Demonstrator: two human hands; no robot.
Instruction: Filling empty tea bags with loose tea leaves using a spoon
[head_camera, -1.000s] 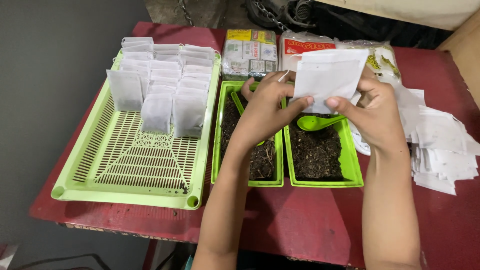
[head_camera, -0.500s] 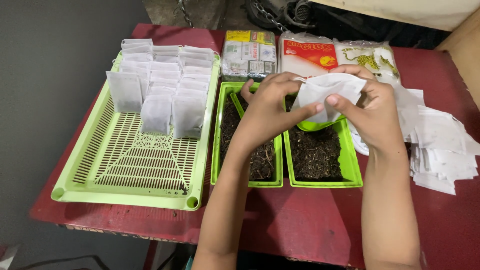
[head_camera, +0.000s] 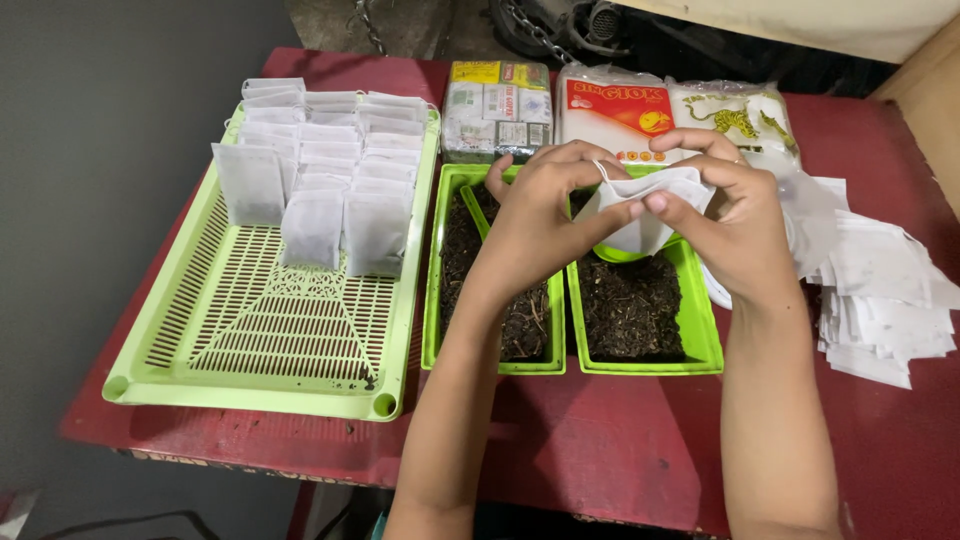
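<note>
Far left on dark red desk (head_camera: 620, 440): light green slotted plastic tray (head_camera: 250, 330), long side running away from camera. In tray's far half, rows of filled small white paper sachets (head_camera: 330, 160), standing upright and packed close; near half of tray bare. Just right of tray: narrow green plastic tub of dark loose soil-like material (head_camera: 510, 320), touching a second, wider green tub of the same dark material (head_camera: 635, 310). Behind tubs, along far edge of desk: clear-wrapped block of small yellow and white cartons (head_camera: 497, 105), then red and white plastic packet (head_camera: 610, 110), then white packet with green and yellow print (head_camera: 735, 115). Above the tubs, left hand (head_camera: 545, 215) and right hand (head_camera: 725, 215) raised together, both pinched on one small white paper sachet (head_camera: 645, 205); thumbs and fingertips clamped along its upper edge, sachet mouth pulled slightly open, sachet hanging over far end of wider tub. Green rounded object (head_camera: 625, 254) just below sachet, mostly hidden, kind unclear. Far right on desk: loose pile of flat empty white paper sachets (head_camera: 880, 300), overlapping untidily, near the right forearm.
</note>
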